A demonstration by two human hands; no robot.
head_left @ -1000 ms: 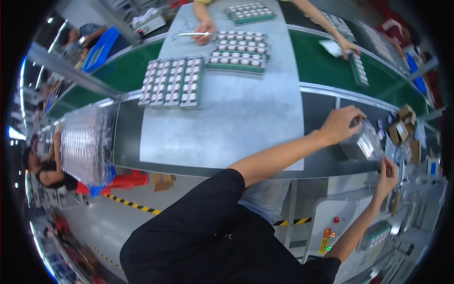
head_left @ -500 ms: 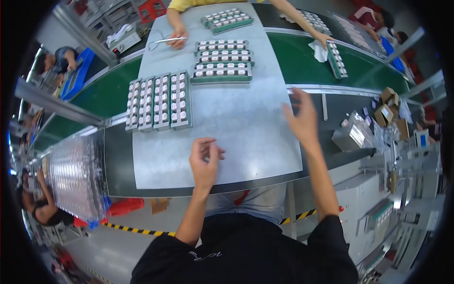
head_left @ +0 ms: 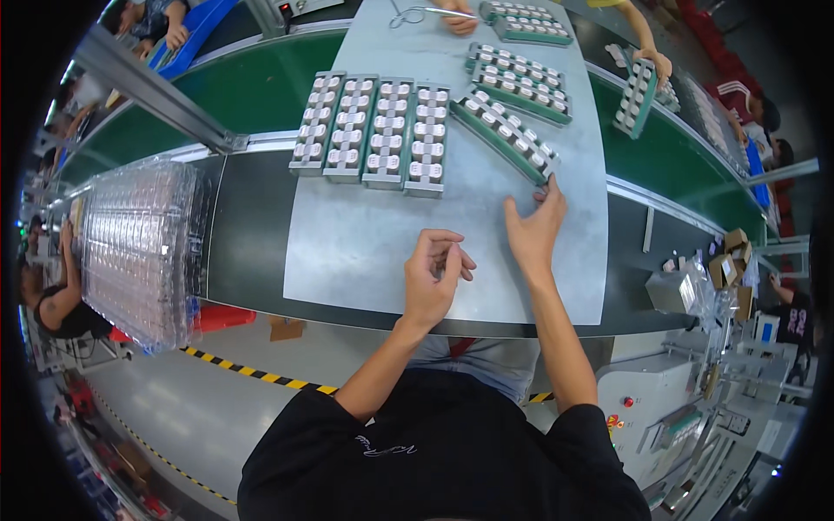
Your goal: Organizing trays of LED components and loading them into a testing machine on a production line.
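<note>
My right hand (head_left: 535, 227) reaches to the near end of a slanted green tray (head_left: 504, 135) carrying rows of white-topped round parts. Its fingertips touch that end, while the thumb stands apart with nothing under it. My left hand (head_left: 437, 276) hovers over the grey sheet (head_left: 365, 252), fingers loosely bent and apart, holding nothing. Left of the slanted tray, several similar trays (head_left: 388, 130) stand side by side lengthwise. Just beyond it lie other filled trays (head_left: 521, 80), with another group (head_left: 526, 22) farther back.
Across the table, a co-worker's hand (head_left: 456, 16) holds a thin metal tool; another hand (head_left: 653, 65) grips a filled tray (head_left: 636, 100) over the green belt (head_left: 599, 113). Clear plastic trays (head_left: 135, 252) are stacked at left. Cardboard boxes (head_left: 723, 269) sit at right.
My right hand has come to the nearest crosswise tray, whose right end has swung toward me. My left hand stays empty. The view has shifted, and the co-worker's tray is more raised and tilted.
</note>
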